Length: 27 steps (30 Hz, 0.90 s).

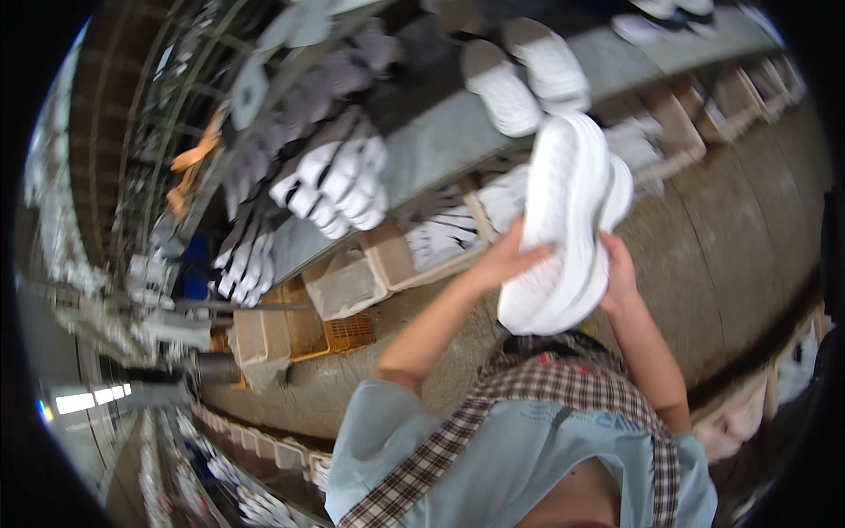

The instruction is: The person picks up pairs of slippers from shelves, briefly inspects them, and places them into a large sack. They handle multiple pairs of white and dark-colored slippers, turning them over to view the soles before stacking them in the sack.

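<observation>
I have the white shoe lifted clear of the counter — left hand and right hand each grip a side; nothing set down yet, other shoes wait on the belt.

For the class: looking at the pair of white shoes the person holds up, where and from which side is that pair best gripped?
Grip the white shoes at the lower end, one hand on each flank, as the left hand and right hand do now: pressed together and standing on end, they likely need squeezing from both sides.
</observation>
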Available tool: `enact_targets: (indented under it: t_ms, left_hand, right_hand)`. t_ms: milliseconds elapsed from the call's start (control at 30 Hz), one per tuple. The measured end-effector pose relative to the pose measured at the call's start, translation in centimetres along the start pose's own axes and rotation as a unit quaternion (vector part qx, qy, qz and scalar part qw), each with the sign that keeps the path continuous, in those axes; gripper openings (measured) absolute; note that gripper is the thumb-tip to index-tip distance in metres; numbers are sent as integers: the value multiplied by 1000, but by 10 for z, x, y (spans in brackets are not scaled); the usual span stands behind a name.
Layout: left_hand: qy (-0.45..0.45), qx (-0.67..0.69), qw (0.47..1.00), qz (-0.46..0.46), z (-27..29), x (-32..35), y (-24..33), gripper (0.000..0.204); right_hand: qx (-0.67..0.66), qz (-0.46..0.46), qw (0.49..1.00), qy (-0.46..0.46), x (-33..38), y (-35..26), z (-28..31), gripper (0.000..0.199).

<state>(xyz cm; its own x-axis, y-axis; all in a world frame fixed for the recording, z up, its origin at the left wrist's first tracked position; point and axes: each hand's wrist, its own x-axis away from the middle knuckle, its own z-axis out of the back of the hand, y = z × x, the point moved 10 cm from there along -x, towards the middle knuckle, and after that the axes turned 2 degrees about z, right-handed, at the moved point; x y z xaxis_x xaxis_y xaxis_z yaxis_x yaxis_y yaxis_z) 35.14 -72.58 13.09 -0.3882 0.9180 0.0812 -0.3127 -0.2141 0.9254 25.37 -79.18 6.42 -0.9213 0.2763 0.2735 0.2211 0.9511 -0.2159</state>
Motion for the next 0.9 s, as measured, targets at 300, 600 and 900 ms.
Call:
enact_targets:
  t_ms: [300, 600, 900]
  left_hand:
    - [-210, 419, 863, 187, -105, -59, -14, 42]
    - [-296, 446, 812, 233, -151, -59, -19, 46]
    - [-244, 404, 850, 233, -146, -56, -16, 49]
  right_hand:
    - [160, 10, 981, 110, 62, -58, 24, 73]
    - [78, -17, 963, 259, 81, -46, 67, 57]
    - [130, 22, 956, 261, 81, -54, 54, 65]
